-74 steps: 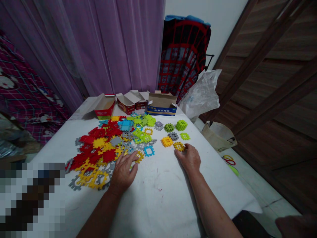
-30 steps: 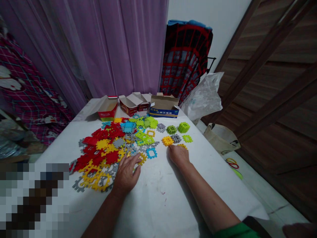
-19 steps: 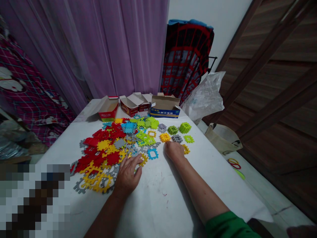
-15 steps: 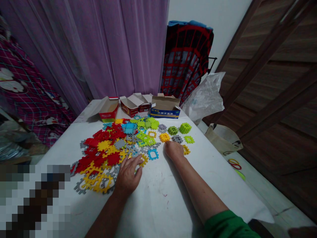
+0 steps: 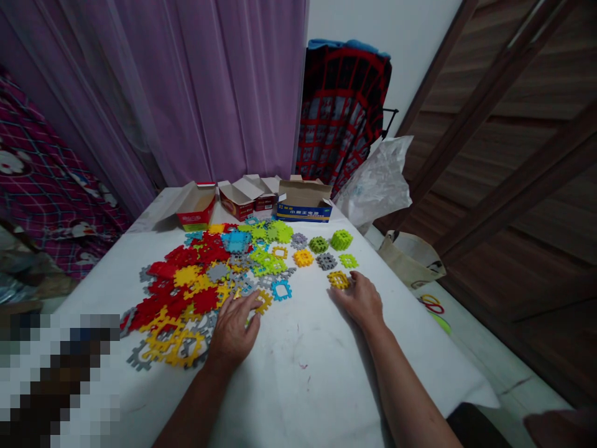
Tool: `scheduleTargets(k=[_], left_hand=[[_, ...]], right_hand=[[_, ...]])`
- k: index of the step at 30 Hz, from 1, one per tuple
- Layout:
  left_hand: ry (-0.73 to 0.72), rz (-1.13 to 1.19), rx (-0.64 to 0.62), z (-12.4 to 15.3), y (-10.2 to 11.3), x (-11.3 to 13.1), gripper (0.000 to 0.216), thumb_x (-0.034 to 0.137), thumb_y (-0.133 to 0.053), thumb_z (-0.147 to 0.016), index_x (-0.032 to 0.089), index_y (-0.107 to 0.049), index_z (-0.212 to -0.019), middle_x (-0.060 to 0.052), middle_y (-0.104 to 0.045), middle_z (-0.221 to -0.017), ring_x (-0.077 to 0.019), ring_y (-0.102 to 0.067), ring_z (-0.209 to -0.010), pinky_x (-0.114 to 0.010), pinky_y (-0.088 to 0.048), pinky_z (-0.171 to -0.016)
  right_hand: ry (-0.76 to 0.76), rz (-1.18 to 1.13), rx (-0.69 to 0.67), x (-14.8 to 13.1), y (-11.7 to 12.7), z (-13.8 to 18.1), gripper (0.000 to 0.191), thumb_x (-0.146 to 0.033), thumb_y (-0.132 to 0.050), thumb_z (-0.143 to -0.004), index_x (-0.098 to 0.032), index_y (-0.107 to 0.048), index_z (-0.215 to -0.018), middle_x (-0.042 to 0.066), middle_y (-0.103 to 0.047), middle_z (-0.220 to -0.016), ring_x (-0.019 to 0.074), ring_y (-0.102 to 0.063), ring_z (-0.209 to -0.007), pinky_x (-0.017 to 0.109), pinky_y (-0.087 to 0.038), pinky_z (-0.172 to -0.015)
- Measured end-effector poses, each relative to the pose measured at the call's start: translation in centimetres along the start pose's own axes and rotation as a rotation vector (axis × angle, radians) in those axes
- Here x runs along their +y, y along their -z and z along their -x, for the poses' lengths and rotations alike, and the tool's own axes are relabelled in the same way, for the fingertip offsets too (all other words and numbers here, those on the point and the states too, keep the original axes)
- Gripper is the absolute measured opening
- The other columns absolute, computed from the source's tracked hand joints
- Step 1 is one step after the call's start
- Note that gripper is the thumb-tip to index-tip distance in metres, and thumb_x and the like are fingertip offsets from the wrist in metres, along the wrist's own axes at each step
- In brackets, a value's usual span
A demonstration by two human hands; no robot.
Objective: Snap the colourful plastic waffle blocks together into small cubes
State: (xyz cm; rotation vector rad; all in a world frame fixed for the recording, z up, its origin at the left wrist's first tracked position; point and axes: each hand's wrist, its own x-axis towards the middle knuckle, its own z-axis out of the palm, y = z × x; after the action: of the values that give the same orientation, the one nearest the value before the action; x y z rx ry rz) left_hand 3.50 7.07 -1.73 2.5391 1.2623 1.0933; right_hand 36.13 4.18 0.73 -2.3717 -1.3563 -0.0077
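Both hands reach forward over the white-covered surface (image 5: 298, 386), at either side of its middle. With fingers loosely spread and nothing gripped, the left hand (image 5: 234, 330) rests at the near edge of the heap of flat toothed pieces (image 5: 205, 300), its fingertips beside a dull yellow piece (image 5: 265, 303); lying there, it may be steadying that edge. Farther right, the right hand (image 5: 364, 302) curves its thumb and fingers around the near and right sides of a yellow block (image 5: 338, 280), perhaps to set it straight, though I cannot tell whether it is pinched. Just past the left fingertips lies a blue frame (image 5: 275, 290). Beyond the yellow block sit a grey block (image 5: 326, 261), an orange block (image 5: 303, 258) and a flat green piece (image 5: 348, 261); behind them are a dark green block (image 5: 319, 244) and a taller bright green block (image 5: 342, 240). All these stand apart from the heap, probably to keep them from mixing with it. Along the far edge, a red box (image 5: 198, 219), maroon boxes (image 5: 240, 210) and a blue box (image 5: 303, 214) gape open, seemingly placed there to leave working room. Purple curtains (image 5: 242, 93) hang behind.
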Motion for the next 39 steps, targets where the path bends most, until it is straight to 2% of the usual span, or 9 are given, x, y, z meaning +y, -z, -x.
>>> scheduleTargets(k=[6, 11, 15, 20, 30, 39], left_hand=[[0.009, -0.004, 0.000, 0.0, 0.1, 0.0, 0.045, 0.024, -0.047, -0.094, 0.024, -0.043, -0.139, -0.001, -0.077, -0.104, -0.0214, -0.067, -0.107, -0.052, -0.038, -0.110], [0.024, 0.006, -0.001, 0.0, 0.0, 0.0, 0.046, 0.024, -0.047, -0.094, 0.025, -0.043, -0.139, 0.000, -0.077, -0.104, -0.0209, -0.067, -0.107, -0.053, -0.038, -0.110], [0.014, 0.013, 0.015, 0.0, -0.1, 0.0, 0.046, 0.024, -0.047, -0.094, 0.026, -0.043, -0.139, 0.000, -0.077, -0.104, -0.0209, -0.067, -0.107, -0.053, -0.039, -0.110], [0.015, 0.012, 0.009, 0.1, -0.1, 0.0, 0.046, 0.023, -0.046, -0.094, 0.026, -0.043, -0.139, -0.001, -0.076, -0.106, -0.0214, -0.067, -0.107, -0.053, -0.039, -0.110], [0.013, 0.024, 0.013, 0.1, -0.1, 0.0, 0.046, 0.023, -0.047, -0.094, 0.026, -0.042, -0.140, -0.002, -0.076, -0.105, -0.0212, -0.067, -0.107, -0.053, -0.039, -0.111], [0.062, 0.041, -0.001, 0.0, 0.0, 0.3, 0.045, 0.024, -0.046, -0.094, 0.025, -0.047, -0.138, -0.002, -0.077, -0.105, -0.0212, -0.067, -0.108, -0.053, -0.038, -0.112]], right_hand=[[-0.015, 0.094, 0.001, -1.5, -0.3, 0.7, 0.051, -0.042, -0.064, -0.084, -0.013, -0.058, -0.126, 0.015, -0.069, -0.116, 0.0298, -0.062, -0.108, 0.039, -0.043, -0.089], [0.009, 0.013, 0.018, -2.6, -0.5, 1.4, 0.054, -0.042, -0.066, -0.082, -0.014, -0.057, -0.128, 0.013, -0.070, -0.116, 0.0274, -0.063, -0.106, 0.035, -0.043, -0.088], [0.083, -0.042, 0.007, -5.2, -1.4, 1.9, 0.054, -0.042, -0.067, -0.081, -0.016, -0.058, -0.127, 0.011, -0.070, -0.116, 0.0258, -0.062, -0.106, 0.034, -0.042, -0.088], [0.034, 0.008, -0.012, -7.7, -2.4, 1.3, 0.053, -0.042, -0.066, -0.082, -0.015, -0.058, -0.127, 0.013, -0.070, -0.111, 0.0274, -0.061, -0.105, 0.035, -0.041, -0.085], [0.018, 0.030, 0.014, -8.1, -2.6, 1.4, 0.054, -0.044, -0.063, -0.083, -0.014, -0.058, -0.127, 0.014, -0.068, -0.116, 0.0285, -0.059, -0.108, 0.036, -0.040, -0.084], [0.042, 0.016, 0.034, -7.8, -2.7, 1.6, 0.046, -0.043, -0.061, -0.086, -0.014, -0.059, -0.122, 0.015, -0.068, -0.112, 0.0287, -0.058, -0.106, 0.036, -0.040, -0.083]])
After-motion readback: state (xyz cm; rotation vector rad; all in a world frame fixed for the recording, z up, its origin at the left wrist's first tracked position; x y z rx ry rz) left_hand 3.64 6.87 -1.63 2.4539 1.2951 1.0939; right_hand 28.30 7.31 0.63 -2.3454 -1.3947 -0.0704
